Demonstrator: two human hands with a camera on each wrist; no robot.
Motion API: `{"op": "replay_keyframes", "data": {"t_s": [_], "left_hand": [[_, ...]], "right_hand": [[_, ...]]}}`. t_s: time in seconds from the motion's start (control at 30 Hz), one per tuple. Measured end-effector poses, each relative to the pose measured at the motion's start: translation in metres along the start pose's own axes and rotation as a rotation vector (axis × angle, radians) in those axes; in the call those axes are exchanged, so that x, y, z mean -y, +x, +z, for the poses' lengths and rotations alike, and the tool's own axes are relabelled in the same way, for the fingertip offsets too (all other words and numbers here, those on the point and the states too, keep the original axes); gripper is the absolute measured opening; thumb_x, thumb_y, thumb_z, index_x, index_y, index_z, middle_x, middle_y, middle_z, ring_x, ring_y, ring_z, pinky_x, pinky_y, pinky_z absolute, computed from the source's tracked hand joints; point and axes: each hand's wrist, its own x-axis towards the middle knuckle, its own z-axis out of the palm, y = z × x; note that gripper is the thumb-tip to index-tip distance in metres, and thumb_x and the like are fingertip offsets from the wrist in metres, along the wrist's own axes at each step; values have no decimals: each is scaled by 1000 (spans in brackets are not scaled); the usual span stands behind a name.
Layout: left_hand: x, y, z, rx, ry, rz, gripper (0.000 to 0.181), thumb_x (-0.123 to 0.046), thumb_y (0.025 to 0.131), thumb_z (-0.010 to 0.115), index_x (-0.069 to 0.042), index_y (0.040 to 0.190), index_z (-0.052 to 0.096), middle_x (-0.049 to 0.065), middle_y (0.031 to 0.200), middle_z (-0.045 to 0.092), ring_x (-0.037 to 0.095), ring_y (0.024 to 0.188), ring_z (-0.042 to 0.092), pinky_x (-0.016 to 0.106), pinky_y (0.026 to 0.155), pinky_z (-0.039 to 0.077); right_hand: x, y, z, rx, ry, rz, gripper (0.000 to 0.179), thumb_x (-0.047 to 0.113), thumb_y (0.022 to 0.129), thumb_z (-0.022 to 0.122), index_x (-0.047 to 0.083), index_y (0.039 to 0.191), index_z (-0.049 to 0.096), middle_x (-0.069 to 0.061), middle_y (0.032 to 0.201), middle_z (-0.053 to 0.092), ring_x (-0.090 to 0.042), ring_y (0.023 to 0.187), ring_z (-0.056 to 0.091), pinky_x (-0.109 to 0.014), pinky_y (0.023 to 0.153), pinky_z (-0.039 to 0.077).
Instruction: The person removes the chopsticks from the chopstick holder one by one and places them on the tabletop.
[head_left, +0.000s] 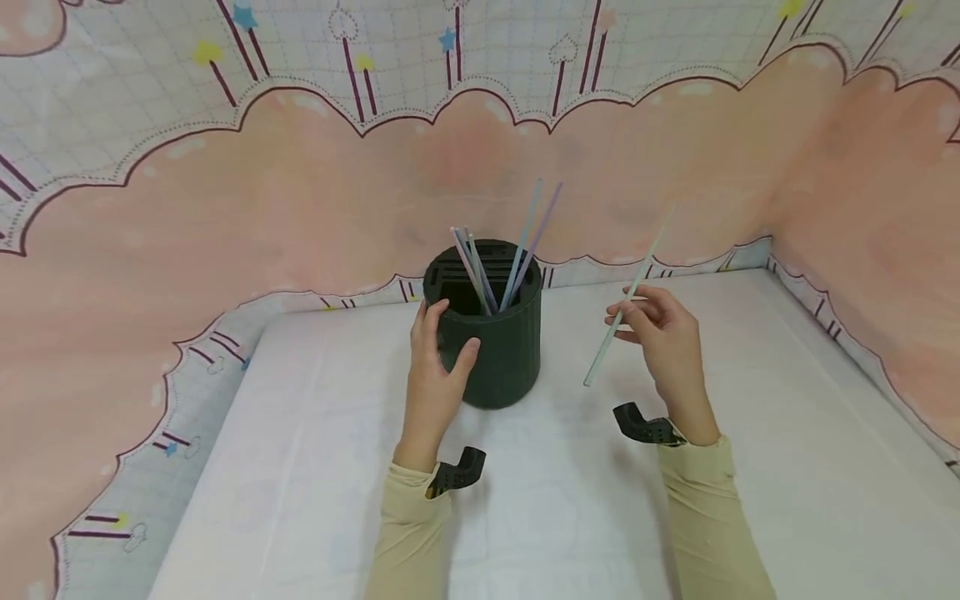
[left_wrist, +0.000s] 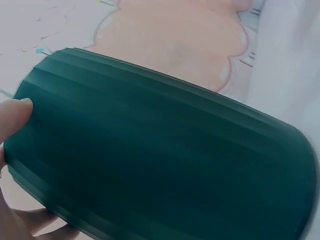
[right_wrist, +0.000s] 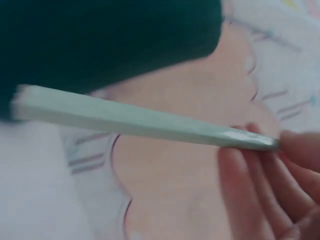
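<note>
A dark green pen holder [head_left: 504, 358] with a slotted top stands on the table. Several thin straws [head_left: 480, 271] in pastel colours lean inside it, and two of them, one blue and one purple, rise higher on the right. My left hand [head_left: 437, 379] grips the holder's left side, its thumb on the front and fingertips at the rim. In the left wrist view the holder's ribbed wall [left_wrist: 160, 150] fills most of the picture. Right of the holder, my right hand [head_left: 667, 337] pinches a pale green straw [right_wrist: 125, 117] between thumb and fingers, slanted, its lower end toward the holder.
A white-covered table [head_left: 562, 500] lies beneath both hands. Behind it and along the sides hangs a patterned cloth [head_left: 337, 200] with peach cloud shapes. Each wrist wears a black camera mount [head_left: 648, 425].
</note>
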Motion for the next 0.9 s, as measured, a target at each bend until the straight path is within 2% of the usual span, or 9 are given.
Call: {"op": "replay_keyframes", "data": {"t_s": [0.13,0.3,0.57,0.67,0.9], "left_hand": [[1,-2,-1,11,-46,2,56,-45,86,52,-37,136,26,-5,148,7,19,130,21,50,95,32],[2,-3,0,8,-42,18,56,-44,87,52,-35,136,27,-6,147,7,20,130,22,50,94,32],[2,-7,0,2,-30,26,57,-44,87,52,-35,137,26,-9,147,6,20,130,21,52,93,33],[1,-8,0,0,-28,28,57,-44,87,52,-35,137,26,-8,147,6,20,130,21,52,93,32],[-1,-10,0,-5,-21,31,55,-44,87,51,-40,135,25,-8,147,7,19,130,21,51,94,32]], "right_hand": [[-21,3,-5,96,-146,92,27,22,88,56,6,111,56,-9,89,65,-17,78,63,-26,63,51],[-33,3,-9,175,-286,181,27,16,90,53,4,114,54,-14,93,64,-22,78,63,-28,62,52],[-61,3,-16,257,-503,229,34,18,91,50,0,119,50,-12,91,64,-23,75,62,-30,60,52],[-66,2,-20,302,-542,242,35,14,91,47,-3,122,47,-16,94,62,-25,76,62,-29,61,52],[-77,1,-32,316,-649,300,36,13,91,47,-4,122,47,-18,99,59,-21,69,60,-29,59,50]]}}
